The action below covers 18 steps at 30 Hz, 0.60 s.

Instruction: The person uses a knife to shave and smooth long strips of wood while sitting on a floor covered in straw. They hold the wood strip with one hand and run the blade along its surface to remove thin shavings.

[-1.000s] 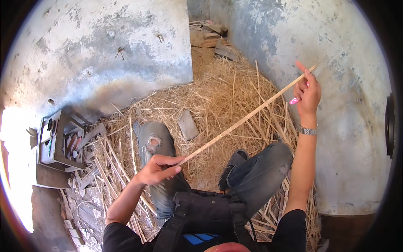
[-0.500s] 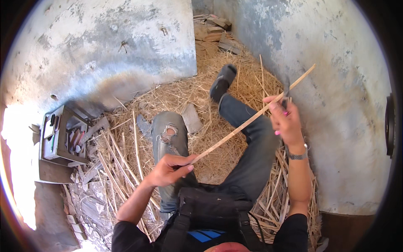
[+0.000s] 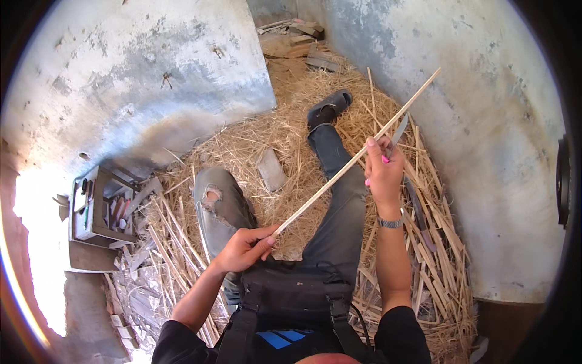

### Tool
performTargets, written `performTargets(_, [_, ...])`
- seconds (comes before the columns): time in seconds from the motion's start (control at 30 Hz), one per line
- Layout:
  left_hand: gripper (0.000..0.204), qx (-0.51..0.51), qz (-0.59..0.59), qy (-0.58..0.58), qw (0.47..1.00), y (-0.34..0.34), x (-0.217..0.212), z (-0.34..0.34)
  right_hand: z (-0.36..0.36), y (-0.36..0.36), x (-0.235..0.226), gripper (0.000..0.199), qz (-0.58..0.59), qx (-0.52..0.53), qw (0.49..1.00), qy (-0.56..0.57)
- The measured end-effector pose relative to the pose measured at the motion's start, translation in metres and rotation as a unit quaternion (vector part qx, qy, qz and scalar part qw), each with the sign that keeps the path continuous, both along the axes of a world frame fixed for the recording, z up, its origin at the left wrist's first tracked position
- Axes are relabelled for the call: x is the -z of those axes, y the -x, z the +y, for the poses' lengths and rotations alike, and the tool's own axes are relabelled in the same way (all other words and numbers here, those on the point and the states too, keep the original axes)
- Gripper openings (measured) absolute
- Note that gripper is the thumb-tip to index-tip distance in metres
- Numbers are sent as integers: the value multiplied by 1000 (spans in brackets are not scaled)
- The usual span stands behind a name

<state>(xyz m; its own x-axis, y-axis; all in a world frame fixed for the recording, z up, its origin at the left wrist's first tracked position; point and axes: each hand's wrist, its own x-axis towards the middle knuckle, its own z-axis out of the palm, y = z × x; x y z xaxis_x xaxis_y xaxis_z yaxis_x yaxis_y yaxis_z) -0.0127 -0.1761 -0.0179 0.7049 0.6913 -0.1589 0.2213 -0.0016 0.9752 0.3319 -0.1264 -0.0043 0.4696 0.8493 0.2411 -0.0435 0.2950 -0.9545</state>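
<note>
Right hand (image 3: pixel 386 173) now sits lower on the pale strip (image 3: pixel 321 188), far end free.
Left hand (image 3: pixel 245 249) pinches the near end; right pinches midway (gripping a knife (image 3: pixel 400 129) too).

Two hands are counted: one left hand (image 3: pixel 245 249), one right hand (image 3: pixel 385 176). Recorded between them: one long pale strip (image 3: pixel 327 185); in the right, one knife (image 3: pixel 399 131). Also tallied: one wristwatch (image 3: pixel 390 222), one dark shoe (image 3: pixel 330 108), one grey slab (image 3: pixel 271 170), one small cabinet (image 3: pixel 100 228). Floor strips (image 3: pixel 445 255): many, overlapping, exact number not determined.
</note>
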Motion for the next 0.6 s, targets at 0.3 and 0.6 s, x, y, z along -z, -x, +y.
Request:
performTargets(0.3, [44,-10,23,2,1000,-33,-23,-24,-35,-10,29,24,14,1,1000,-1])
performTargets(0.6, [28,-158,150,-198,956,12,-16,-17,-25,35,28,19,25,-81,996,39])
